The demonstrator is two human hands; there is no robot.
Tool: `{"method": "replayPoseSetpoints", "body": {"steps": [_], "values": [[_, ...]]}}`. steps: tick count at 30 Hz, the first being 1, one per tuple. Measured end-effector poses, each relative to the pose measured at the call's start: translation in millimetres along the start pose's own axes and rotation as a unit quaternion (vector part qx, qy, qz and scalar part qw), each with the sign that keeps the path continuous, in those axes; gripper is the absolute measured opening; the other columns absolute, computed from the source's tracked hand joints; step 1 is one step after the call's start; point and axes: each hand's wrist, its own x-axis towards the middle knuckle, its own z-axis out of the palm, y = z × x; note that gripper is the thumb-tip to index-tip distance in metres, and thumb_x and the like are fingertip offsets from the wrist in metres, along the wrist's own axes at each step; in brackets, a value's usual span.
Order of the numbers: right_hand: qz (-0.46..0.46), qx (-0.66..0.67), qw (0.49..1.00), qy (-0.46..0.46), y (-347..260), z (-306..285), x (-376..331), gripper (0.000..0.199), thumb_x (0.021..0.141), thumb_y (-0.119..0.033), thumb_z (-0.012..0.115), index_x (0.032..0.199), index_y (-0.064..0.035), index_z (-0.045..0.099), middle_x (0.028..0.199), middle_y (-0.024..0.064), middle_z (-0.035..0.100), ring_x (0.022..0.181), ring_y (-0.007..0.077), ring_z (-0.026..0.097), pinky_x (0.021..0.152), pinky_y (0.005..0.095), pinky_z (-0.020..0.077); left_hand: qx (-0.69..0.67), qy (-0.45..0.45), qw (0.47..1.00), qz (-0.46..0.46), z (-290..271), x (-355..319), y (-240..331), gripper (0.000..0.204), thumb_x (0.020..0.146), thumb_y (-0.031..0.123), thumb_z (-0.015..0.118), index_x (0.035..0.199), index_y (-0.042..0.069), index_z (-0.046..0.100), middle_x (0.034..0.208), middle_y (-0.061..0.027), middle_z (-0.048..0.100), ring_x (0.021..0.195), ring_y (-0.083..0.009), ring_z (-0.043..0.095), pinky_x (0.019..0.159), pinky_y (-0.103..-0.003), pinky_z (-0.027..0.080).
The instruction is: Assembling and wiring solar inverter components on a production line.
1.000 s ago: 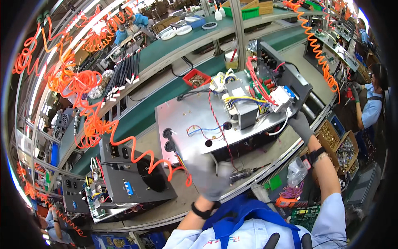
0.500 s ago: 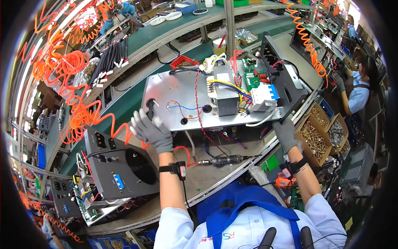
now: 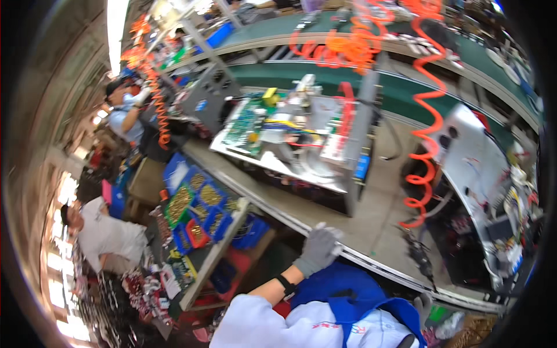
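Below, gloved left hand (image 3: 318, 249) rested on table (image 3: 371, 223) edge, fingers loosely curled, holding nothing | open chassis (image 3: 301, 142) lay at twelve o'clock, long axis crosswise | right hand mostly hidden, cannot tell

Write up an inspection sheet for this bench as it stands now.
Surface: grey workbench, green conveyor shelf behind it.
Job's things: open metal chassis with green circuit board and wiring; second metal unit to the right.
Clutter: blue parts bins of small brass-coloured parts, lower left.
Grips: left hand, grey-gloved, rests at the bench's front edge, holding nothing; right hand not seen.
Cables: orange coiled hose hangs onto the bench.
Surroundings: two other people at work on the left.
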Motion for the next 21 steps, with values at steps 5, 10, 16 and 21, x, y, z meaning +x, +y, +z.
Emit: {"method": "replayPoseSetpoints", "body": {"steps": [5, 10, 16, 21], "values": [[-0.123, -0.195, 0.969, -0.091, -28.1, 64.6, 18.9, 0.052, 0.092, -0.036, 0.063, 0.127, 0.0013, 0.056, 0.121, 0.0214, 0.063, 0.116, 0.0305, 0.058, 0.100, 0.0360, 0.0433, 0.263, 0.100, 0.897, -0.340, -101.8, -131.4, -165.4, 0.033, 0.084, 0.029, 0.061, 0.111, 0.009, 0.064, 0.095, -0.0149, 0.067, 0.092, -0.0358, 0.060, 0.087, -0.046, 0.043], [-0.120, -0.193, 0.971, -0.071, -104.5, 140.5, 48.8, 0.043, 0.083, -0.017, 0.058, 0.120, 0.0064, 0.056, 0.106, 0.0184, 0.064, 0.096, 0.0267, 0.061, 0.088, 0.0371, 0.0483, 0.252, 0.216, 0.755, -0.566, -184.1, -211.1, -314.5, 0.037, 0.085, 0.025, 0.062, 0.116, 0.008, 0.062, 0.104, -0.0184, 0.066, 0.101, -0.0369, 0.061, 0.089, -0.047, 0.047], [-0.126, -0.271, 0.937, -0.183, -197.5, 245.2, 23.7, 0.044, 0.087, -0.015, 0.060, 0.125, 0.0060, 0.055, 0.113, 0.0210, 0.065, 0.105, 0.0293, 0.062, 0.093, 0.0374, 0.0482, 0.139, 0.276, 0.708, -0.635, -267.6, -257.6, -405.0, 0.029, 0.085, 0.022, 0.062, 0.108, 0.005, 0.065, 0.099, -0.0189, 0.069, 0.092, -0.0350, 0.066, 0.082, -0.041, 0.051], [-0.212, -0.266, 0.916, -0.213, -244.2, 311.8, -3.8, 0.040, 0.089, -0.018, 0.060, 0.122, 0.0045, 0.057, 0.108, 0.0195, 0.065, 0.101, 0.0279, 0.063, 0.091, 0.0376, 0.0492, 0.139, -0.018, 0.819, -0.557, -256.9, -237.6, -403.7, 0.032, 0.084, 0.024, 0.065, 0.113, 0.011, 0.064, 0.101, -0.0169, 0.068, 0.096, -0.0347, 0.066, 0.082, -0.042, 0.053]]}}
